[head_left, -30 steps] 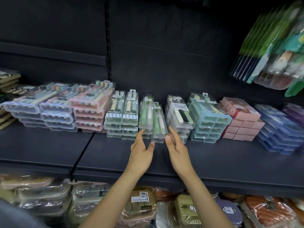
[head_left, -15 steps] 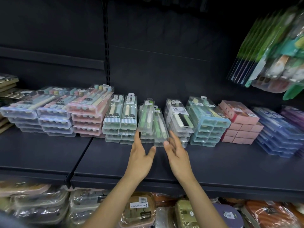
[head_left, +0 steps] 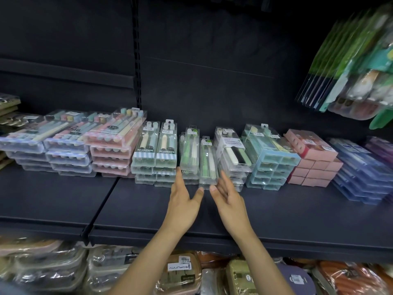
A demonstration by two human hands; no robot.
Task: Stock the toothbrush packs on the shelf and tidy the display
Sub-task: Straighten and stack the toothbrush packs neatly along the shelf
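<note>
Clear green toothbrush pack point(head_left: 208, 161) lies lengthwise, hang tab toward the shelf back; left hand point(head_left: 184, 202) and right hand point(head_left: 229, 196) flank it, fingers straight and apart.

A dark back panel point(head_left: 212, 81) is divided by a slotted upright point(head_left: 138, 50); a dark shelf point(head_left: 297, 220) is mounted in front, dimly lit.

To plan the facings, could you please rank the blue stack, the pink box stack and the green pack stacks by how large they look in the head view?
1. Blue stack
2. Pink box stack, looks close to the blue one, so that order is unsure
3. Green pack stacks, clearly smallest
</note>
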